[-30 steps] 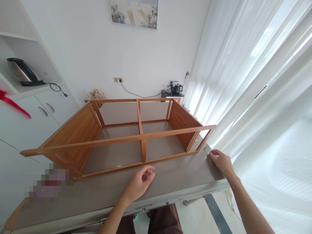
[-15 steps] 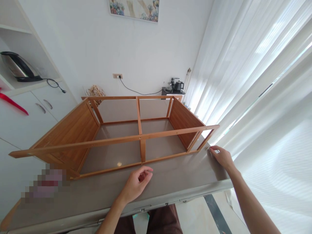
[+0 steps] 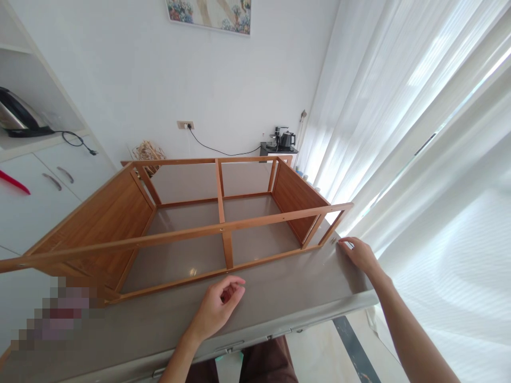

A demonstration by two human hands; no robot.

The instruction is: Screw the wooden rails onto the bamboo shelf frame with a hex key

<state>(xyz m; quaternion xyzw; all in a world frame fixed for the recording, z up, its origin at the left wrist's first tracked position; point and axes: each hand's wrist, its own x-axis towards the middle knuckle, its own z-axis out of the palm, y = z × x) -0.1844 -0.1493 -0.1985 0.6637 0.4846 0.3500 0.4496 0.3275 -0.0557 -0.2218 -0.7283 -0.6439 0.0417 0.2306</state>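
A brown wooden frame (image 3: 227, 250) with slatted sides and solid end panels rests on the grey tabletop (image 3: 275, 292). My left hand (image 3: 219, 303) hovers just in front of its near lower rail, fingers curled and thumb close to the index finger. Whatever the curled fingers may hold is hidden. At the table's right end, my right hand (image 3: 357, 255) is closed in a pinch, its fingertips beside several small brass-coloured pieces (image 3: 333, 241). Anything between those fingertips is too small to make out.
A blurred-out patch (image 3: 64, 314) covers something at the table's left front. White curtains (image 3: 419, 159) hang close on the right. Beyond the frame, a kettle set (image 3: 285, 139) stands on a dark-topped stand. White cabinets (image 3: 59, 186) line the left.
The view has shifted slightly, so the frame and the room sit further left. Both hands keep nearly the same pose and place on the table.
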